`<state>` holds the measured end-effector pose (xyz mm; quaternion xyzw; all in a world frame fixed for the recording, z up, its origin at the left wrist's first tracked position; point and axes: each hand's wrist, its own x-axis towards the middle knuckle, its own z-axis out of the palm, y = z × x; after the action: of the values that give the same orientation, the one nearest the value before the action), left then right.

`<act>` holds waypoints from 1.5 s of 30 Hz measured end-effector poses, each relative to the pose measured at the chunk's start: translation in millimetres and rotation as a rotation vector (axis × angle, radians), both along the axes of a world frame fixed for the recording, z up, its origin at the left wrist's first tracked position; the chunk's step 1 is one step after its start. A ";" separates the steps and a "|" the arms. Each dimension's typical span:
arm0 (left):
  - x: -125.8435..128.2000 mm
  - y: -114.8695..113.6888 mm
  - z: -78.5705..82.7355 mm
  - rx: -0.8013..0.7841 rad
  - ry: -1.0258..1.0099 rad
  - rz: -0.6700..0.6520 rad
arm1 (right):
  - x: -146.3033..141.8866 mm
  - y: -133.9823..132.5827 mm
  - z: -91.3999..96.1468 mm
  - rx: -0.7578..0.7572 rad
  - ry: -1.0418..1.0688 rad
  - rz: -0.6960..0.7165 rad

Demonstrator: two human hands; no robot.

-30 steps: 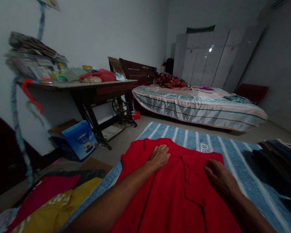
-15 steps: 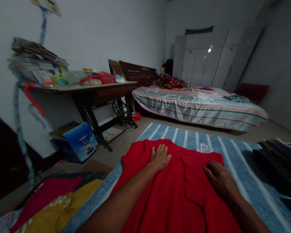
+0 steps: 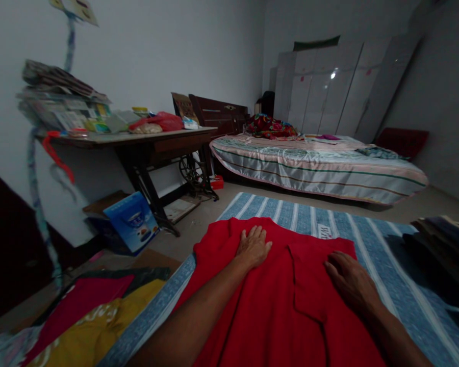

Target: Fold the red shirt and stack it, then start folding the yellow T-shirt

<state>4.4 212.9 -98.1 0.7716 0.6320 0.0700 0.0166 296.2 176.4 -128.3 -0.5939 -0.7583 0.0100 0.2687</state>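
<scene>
A red garment (image 3: 270, 295) lies spread over a blue and white striped cloth (image 3: 290, 214). On its right side one part, which looks like a sleeve (image 3: 309, 275), is folded inward over the body. My left hand (image 3: 253, 247) rests flat on the upper middle of the garment, fingers spread and palm down. Near the garment's right edge my right hand (image 3: 348, 278) lies on the red fabric with its fingers slightly bent and holding nothing I can see. The garment's lower end runs out of view, partly behind my forearms.
Folded dark clothes (image 3: 447, 244) are stacked at the right. Yellow cloth (image 3: 107, 321) and magenta cloth (image 3: 80, 311) lie low at the left. A sewing-machine table (image 3: 164, 137) stands by the wall, with a blue box (image 3: 133, 221) beneath. Behind is a bed (image 3: 321, 168).
Both hands keep nearly the same place on the red garment. The whole view has shifted slightly, so the room appears a little farther right.
</scene>
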 end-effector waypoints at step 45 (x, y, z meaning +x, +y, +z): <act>-61.3 8.4 55.8 0.081 0.043 0.263 | 1.6 -1.1 2.7 -0.028 0.021 -0.009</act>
<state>-56.9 221.3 -42.3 0.6833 0.7247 0.0804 -0.0377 297.8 175.3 -125.6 -0.6009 -0.7526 0.0258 0.2681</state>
